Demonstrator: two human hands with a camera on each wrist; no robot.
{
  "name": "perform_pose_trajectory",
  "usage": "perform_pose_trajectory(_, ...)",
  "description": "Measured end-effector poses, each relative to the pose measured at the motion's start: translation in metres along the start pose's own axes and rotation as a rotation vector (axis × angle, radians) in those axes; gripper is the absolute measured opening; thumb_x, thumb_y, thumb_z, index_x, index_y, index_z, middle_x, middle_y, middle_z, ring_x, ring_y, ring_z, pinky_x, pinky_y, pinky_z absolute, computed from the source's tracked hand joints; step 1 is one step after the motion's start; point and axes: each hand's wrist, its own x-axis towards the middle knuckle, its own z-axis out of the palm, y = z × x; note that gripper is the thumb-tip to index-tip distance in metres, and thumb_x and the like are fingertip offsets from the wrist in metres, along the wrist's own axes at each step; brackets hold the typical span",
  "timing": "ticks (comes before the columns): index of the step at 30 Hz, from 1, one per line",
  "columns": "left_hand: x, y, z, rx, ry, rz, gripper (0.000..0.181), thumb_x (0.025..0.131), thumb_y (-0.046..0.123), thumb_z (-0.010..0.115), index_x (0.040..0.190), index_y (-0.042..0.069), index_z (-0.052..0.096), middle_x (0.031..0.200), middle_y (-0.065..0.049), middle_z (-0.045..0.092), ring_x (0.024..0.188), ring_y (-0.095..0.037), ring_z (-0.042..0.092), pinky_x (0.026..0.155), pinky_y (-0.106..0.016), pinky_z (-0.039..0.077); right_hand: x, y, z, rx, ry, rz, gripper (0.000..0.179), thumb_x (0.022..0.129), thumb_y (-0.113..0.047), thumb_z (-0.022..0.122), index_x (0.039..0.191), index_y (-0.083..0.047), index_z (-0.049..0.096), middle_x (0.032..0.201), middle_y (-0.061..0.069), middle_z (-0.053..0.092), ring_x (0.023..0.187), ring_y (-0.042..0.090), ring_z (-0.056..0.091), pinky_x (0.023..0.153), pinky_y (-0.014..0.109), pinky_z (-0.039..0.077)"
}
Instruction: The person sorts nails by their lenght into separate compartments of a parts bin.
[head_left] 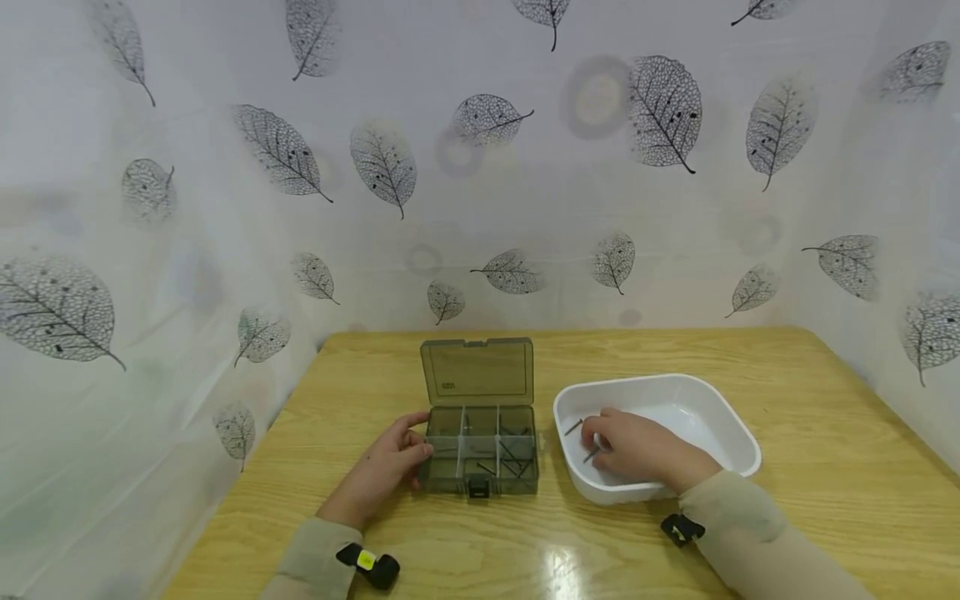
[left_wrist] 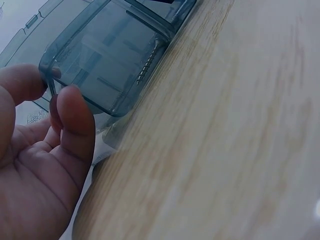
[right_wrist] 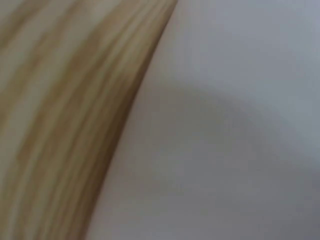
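Observation:
A smoky grey, see-through compartment box stands on the table with its lid raised at the back. Several screws lie in its compartments; one screw shows through the wall in the left wrist view. My left hand grips the box's left side, thumb in front and fingers behind. Inside a white tray to the right is my right hand, fingers curled down. A screw juts out between its thumb and fingertips. Another screw lies by the fingers.
The wooden table carries the box and tray side by side, a narrow gap between them. A white sheet printed with leaves hangs behind and at both sides. Only the tray's blurred white wall and the table show in the right wrist view.

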Motion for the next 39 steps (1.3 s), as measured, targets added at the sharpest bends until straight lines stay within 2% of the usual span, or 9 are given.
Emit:
perform_pose_trajectory(7, 0.000, -0.002, -0.001, 0.003, 0.001, 0.003, 0.055, 0.096, 0.013, 0.054, 0.144, 0.009, 0.028, 0.098, -0.016, 0.049, 0.068, -0.022, 0.048, 0.062, -0.043, 0.053, 0.001, 0.000, -0.003, 0.054, -0.033, 0.021, 0.017, 0.077, -0.013, 0.069, 0.085, -0.024, 0.059, 0.079, -0.007, 0.050, 0.071, 0.012, 0.046, 0.066, 0.032, 0.040)
perform_pose_trajectory(12, 0.003, -0.006, -0.002, -0.003, 0.009, 0.001, 0.054, 0.096, 0.013, 0.054, 0.144, 0.011, 0.029, 0.098, -0.016, 0.049, 0.068, -0.023, 0.048, 0.062, -0.042, 0.053, -0.001, 0.001, -0.005, 0.056, -0.027, -0.021, 0.017, 0.078, -0.008, 0.065, 0.076, -0.024, 0.059, 0.073, -0.012, 0.052, 0.067, 0.008, 0.047, 0.063, 0.028, 0.040)
perform_pose_trajectory(15, 0.004, -0.007, -0.002, 0.005, 0.019, 0.005, 0.054, 0.096, 0.013, 0.054, 0.144, 0.011, 0.029, 0.098, -0.016, 0.049, 0.068, -0.024, 0.049, 0.061, -0.041, 0.053, -0.001, 0.001, -0.005, 0.018, 0.016, -0.041, 0.017, 0.080, -0.007, 0.062, 0.076, -0.024, 0.059, 0.073, -0.014, 0.052, 0.067, 0.005, 0.047, 0.063, 0.027, 0.041)
perform_pose_trajectory(18, 0.004, -0.005, -0.001, 0.018, 0.022, 0.016, 0.054, 0.096, 0.013, 0.054, 0.144, 0.011, 0.028, 0.098, -0.016, 0.049, 0.069, -0.026, 0.050, 0.061, -0.041, 0.053, -0.001, 0.000, -0.005, -0.002, 0.070, -0.022, 0.016, 0.083, -0.009, 0.061, 0.078, -0.024, 0.059, 0.074, -0.016, 0.052, 0.067, 0.004, 0.047, 0.064, 0.026, 0.043)
perform_pose_trajectory(23, 0.003, -0.005, -0.002, -0.001, 0.006, 0.011, 0.054, 0.096, 0.013, 0.054, 0.144, 0.009, 0.029, 0.098, -0.016, 0.048, 0.068, -0.026, 0.050, 0.062, -0.041, 0.053, 0.001, -0.003, -0.006, 0.004, 0.143, -0.034, 0.010, 0.087, -0.010, 0.062, 0.088, -0.018, 0.067, 0.084, -0.011, 0.062, 0.077, 0.006, 0.056, 0.071, 0.029, 0.048)
perform_pose_trajectory(26, 0.005, -0.009, -0.003, -0.009, 0.001, 0.003, 0.055, 0.096, 0.012, 0.054, 0.144, 0.010, 0.028, 0.098, -0.016, 0.048, 0.068, -0.026, 0.050, 0.062, -0.042, 0.053, 0.002, -0.007, -0.009, -0.008, 0.185, -0.063, 0.012, 0.088, -0.011, 0.060, 0.094, -0.015, 0.070, 0.090, -0.008, 0.066, 0.085, 0.010, 0.060, 0.077, 0.033, 0.050)
perform_pose_trajectory(29, 0.010, -0.018, -0.004, -0.004, 0.005, 0.005, 0.056, 0.096, 0.014, 0.054, 0.145, 0.012, 0.027, 0.099, -0.016, 0.048, 0.069, -0.027, 0.051, 0.062, -0.043, 0.053, 0.003, -0.013, -0.014, -0.012, 0.226, -0.087, 0.014, 0.089, -0.012, 0.058, 0.094, -0.017, 0.071, 0.091, -0.010, 0.065, 0.088, 0.010, 0.060, 0.079, 0.033, 0.050)
perform_pose_trajectory(33, 0.015, -0.028, -0.006, 0.021, 0.015, 0.009, 0.056, 0.096, 0.018, 0.055, 0.145, 0.016, 0.028, 0.101, -0.015, 0.049, 0.069, -0.026, 0.052, 0.063, -0.043, 0.053, 0.007, -0.023, -0.017, -0.005, 0.257, -0.126, 0.016, 0.089, -0.012, 0.056, 0.093, -0.022, 0.069, 0.088, -0.015, 0.062, 0.084, 0.005, 0.057, 0.076, 0.030, 0.050)
perform_pose_trajectory(39, 0.015, -0.030, -0.007, 0.027, 0.019, 0.015, 0.055, 0.095, 0.020, 0.056, 0.144, 0.018, 0.030, 0.101, -0.016, 0.049, 0.071, -0.025, 0.052, 0.063, -0.043, 0.053, 0.017, -0.042, -0.017, -0.006, 0.295, -0.156, 0.017, 0.087, -0.012, 0.056, 0.092, -0.023, 0.067, 0.083, -0.018, 0.056, 0.074, 0.001, 0.051, 0.071, 0.027, 0.049)
